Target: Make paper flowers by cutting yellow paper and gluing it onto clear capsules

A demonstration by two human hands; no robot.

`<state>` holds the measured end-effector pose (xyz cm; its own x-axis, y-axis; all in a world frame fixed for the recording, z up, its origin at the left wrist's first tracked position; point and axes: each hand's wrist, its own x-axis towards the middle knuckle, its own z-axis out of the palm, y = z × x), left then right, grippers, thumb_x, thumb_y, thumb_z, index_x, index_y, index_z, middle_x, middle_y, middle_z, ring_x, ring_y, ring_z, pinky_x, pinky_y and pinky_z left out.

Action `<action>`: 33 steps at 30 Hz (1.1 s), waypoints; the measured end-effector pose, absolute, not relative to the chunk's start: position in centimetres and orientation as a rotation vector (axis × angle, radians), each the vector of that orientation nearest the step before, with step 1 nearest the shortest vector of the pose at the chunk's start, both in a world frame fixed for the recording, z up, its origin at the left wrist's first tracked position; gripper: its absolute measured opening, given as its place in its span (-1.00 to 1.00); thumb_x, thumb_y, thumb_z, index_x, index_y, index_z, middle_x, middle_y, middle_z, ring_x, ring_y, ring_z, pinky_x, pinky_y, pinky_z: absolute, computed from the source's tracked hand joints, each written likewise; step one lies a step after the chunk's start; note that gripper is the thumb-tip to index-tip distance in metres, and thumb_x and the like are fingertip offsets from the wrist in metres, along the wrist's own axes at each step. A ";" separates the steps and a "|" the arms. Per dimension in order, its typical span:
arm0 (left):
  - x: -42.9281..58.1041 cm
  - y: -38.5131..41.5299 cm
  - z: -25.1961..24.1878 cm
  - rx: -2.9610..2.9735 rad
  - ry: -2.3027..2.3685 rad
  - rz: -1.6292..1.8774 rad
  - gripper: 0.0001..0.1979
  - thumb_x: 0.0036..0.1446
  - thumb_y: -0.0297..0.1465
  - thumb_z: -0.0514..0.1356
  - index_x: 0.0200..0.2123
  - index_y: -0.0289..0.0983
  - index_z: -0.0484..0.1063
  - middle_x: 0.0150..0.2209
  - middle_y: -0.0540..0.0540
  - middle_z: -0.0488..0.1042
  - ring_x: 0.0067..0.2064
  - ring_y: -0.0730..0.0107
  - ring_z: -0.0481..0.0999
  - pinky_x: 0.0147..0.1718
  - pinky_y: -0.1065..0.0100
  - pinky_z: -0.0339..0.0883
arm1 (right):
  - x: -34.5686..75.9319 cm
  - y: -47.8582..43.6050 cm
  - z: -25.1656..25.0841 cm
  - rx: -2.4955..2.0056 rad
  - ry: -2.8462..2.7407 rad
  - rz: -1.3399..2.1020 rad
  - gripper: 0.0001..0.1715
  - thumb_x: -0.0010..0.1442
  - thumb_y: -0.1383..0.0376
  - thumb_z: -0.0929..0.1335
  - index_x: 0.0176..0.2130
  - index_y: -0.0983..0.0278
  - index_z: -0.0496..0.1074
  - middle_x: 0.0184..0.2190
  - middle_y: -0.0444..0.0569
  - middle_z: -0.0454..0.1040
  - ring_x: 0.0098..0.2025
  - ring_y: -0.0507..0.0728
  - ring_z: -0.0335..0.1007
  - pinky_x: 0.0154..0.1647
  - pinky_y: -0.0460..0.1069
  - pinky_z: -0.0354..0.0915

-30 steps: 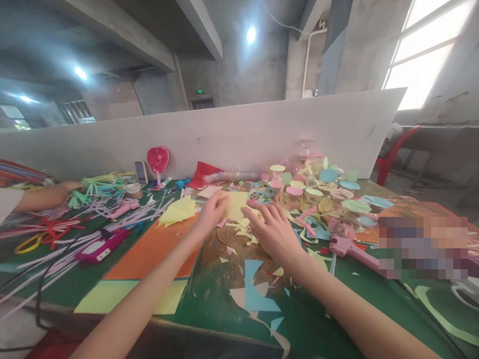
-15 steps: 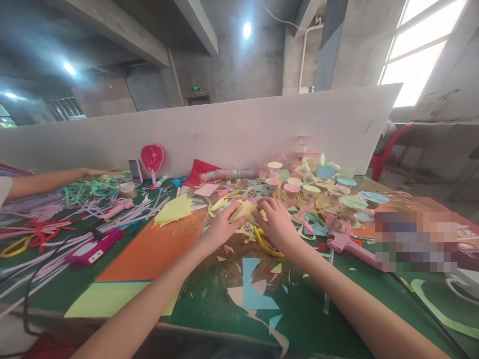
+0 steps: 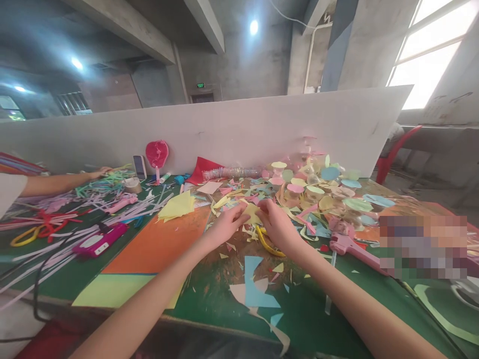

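My left hand and right hand pinch shut on a yellow scrap; cut discs lie heaped at 1 o'clock

Pink glue gun beside pastel paper circles

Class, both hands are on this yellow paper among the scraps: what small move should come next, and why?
Probably slide the yellow paper onto the orange sheet, since the left hand and right hand hold it over uneven paper scraps, and that sheet lies flat nearby.
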<state>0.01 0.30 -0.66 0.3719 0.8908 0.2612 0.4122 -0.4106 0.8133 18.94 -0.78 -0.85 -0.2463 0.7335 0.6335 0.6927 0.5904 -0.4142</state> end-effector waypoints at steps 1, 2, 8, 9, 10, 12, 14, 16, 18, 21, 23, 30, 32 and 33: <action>0.0 0.3 -0.6 2.011 1.110 0.922 -0.75 0.25 -0.14 0.09 -0.34 -0.20 0.24 -0.47 0.10 0.23 -0.45 0.46 0.29 -0.47 0.44 0.13 | 19.0 -0.6 -0.9 -1.133 -1.976 0.054 -0.89 0.34 0.32 0.18 -0.18 0.22 0.26 -0.24 0.04 0.53 -0.25 0.19 0.46 -0.30 0.03 0.29; 0.0 0.3 -0.6 2.042 1.103 0.900 -0.77 0.26 -0.16 0.08 -0.32 -0.20 0.25 -0.46 0.09 0.26 -0.45 0.46 0.29 -0.45 0.43 0.14 | 19.1 -0.5 -1.0 -1.130 -1.972 0.044 -0.88 0.34 0.33 0.18 -0.14 0.24 0.27 -0.21 0.06 0.53 -0.21 0.20 0.46 -0.27 0.04 0.30; 0.2 0.4 -1.0 2.166 1.126 0.817 -0.76 0.27 -0.16 0.06 -0.21 -0.21 0.33 -0.38 0.02 0.40 -0.35 0.38 0.36 -0.38 0.40 0.20 | 19.8 0.2 -1.2 -1.118 -1.987 -0.053 -0.81 0.35 0.33 0.19 -0.09 0.24 0.33 -0.24 0.06 0.52 -0.18 0.23 0.43 -0.19 0.09 0.29; 0.2 0.4 -1.1 2.176 1.143 0.821 -0.76 0.27 -0.16 0.05 -0.21 -0.21 0.33 -0.38 0.03 0.39 -0.36 0.38 0.35 -0.39 0.40 0.19 | 19.8 0.3 -1.2 -1.116 -1.994 -0.069 -0.80 0.35 0.32 0.19 -0.09 0.24 0.34 -0.23 0.06 0.52 -0.16 0.24 0.42 -0.17 0.10 0.28; 0.2 0.4 -1.2 2.185 1.167 0.825 -0.75 0.27 -0.15 0.05 -0.23 -0.20 0.32 -0.40 0.04 0.37 -0.38 0.40 0.33 -0.40 0.41 0.18 | 19.8 0.3 -1.2 -1.112 -2.001 -0.083 -0.80 0.35 0.32 0.19 -0.08 0.24 0.34 -0.21 0.07 0.51 -0.14 0.25 0.42 -0.14 0.11 0.28; 0.1 0.5 -1.4 2.195 1.218 0.840 -0.74 0.27 -0.14 0.04 -0.30 -0.21 0.28 -0.47 0.08 0.31 -0.44 0.43 0.27 -0.44 0.42 0.14 | 19.8 0.2 -1.1 -1.105 -2.013 -0.097 -0.79 0.36 0.32 0.19 -0.08 0.24 0.35 -0.19 0.08 0.51 -0.12 0.25 0.40 -0.10 0.12 0.26; 0.1 0.5 -1.6 2.193 1.244 0.863 -0.74 0.26 -0.14 0.05 -0.34 -0.21 0.25 -0.51 0.10 0.27 -0.47 0.44 0.23 -0.46 0.42 0.11 | 19.7 0.0 -1.0 -1.101 -2.010 -0.091 -0.79 0.36 0.31 0.19 -0.08 0.24 0.36 -0.18 0.07 0.51 -0.10 0.25 0.40 -0.06 0.13 0.25; 0.1 0.6 -1.6 2.171 1.236 0.902 -0.75 0.26 -0.16 0.06 -0.35 -0.21 0.25 -0.51 0.09 0.28 -0.47 0.45 0.24 -0.46 0.43 0.10 | 19.7 -0.1 -0.9 -1.114 -1.975 -0.061 -0.80 0.36 0.27 0.20 -0.09 0.23 0.36 -0.17 0.08 0.51 -0.09 0.26 0.40 -0.03 0.15 0.24; 0.2 0.6 -1.4 2.123 1.208 0.952 -0.77 0.26 -0.18 0.06 -0.34 -0.21 0.26 -0.50 0.08 0.31 -0.46 0.44 0.28 -0.46 0.43 0.12 | 19.7 -0.2 -0.8 -1.147 -1.904 -0.003 -0.75 0.34 0.18 0.23 -0.08 0.24 0.35 -0.13 0.12 0.50 -0.06 0.30 0.39 -0.02 0.19 0.23; 0.3 0.4 -0.7 2.017 1.134 1.054 -0.77 0.26 -0.17 0.07 -0.22 -0.22 0.31 -0.46 0.05 0.36 -0.44 0.42 0.33 -0.42 0.42 0.18 | 19.6 -0.2 -0.7 -1.188 -1.785 0.165 -0.60 0.27 0.04 0.27 -0.06 0.28 0.33 -0.16 0.15 0.49 -0.12 0.30 0.40 -0.11 0.18 0.28; 0.4 0.2 -0.3 1.955 1.067 1.103 -0.72 0.26 -0.17 0.09 -0.09 -0.22 0.32 -0.44 0.05 0.37 -0.45 0.44 0.31 -0.42 0.42 0.21 | 19.4 -0.3 -0.5 -1.172 -1.741 0.327 -0.57 0.24 0.00 0.29 -0.09 0.28 0.33 -0.23 0.09 0.50 -0.21 0.23 0.43 -0.22 0.10 0.32; 0.5 -0.2 -0.5 1.898 1.013 1.102 -0.66 0.25 -0.18 0.13 0.01 -0.23 0.34 -0.40 0.00 0.42 -0.41 0.43 0.34 -0.40 0.42 0.25 | 18.8 -1.3 0.6 -0.972 -1.711 0.798 -0.59 0.18 -0.04 0.28 -0.37 0.24 0.38 -0.42 -0.07 0.50 -0.38 0.10 0.39 -0.35 -0.02 0.29; 0.5 -0.2 -0.7 1.896 1.013 1.090 -0.66 0.24 -0.18 0.14 0.00 -0.24 0.35 -0.39 -0.02 0.44 -0.40 0.40 0.37 -0.39 0.41 0.26 | 18.8 -1.4 0.7 -0.955 -1.682 0.850 -0.56 0.15 -0.06 0.29 -0.45 0.24 0.36 -0.51 -0.13 0.43 -0.45 0.07 0.30 -0.41 -0.04 0.25; 0.5 -0.2 -0.7 1.891 1.010 1.084 -0.65 0.24 -0.17 0.14 -0.01 -0.24 0.35 -0.39 -0.03 0.45 -0.39 0.39 0.38 -0.38 0.40 0.27 | 18.8 -1.3 0.6 -0.951 -1.662 0.866 -0.56 0.14 -0.06 0.30 -0.47 0.24 0.34 -0.54 -0.15 0.38 -0.47 0.05 0.26 -0.43 -0.05 0.22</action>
<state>0.49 -0.17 -0.74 0.3383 0.8795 0.3346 0.2713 -0.4316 0.8603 18.80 -1.34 0.60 -0.1977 0.8944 0.4012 0.1838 0.4358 -0.8811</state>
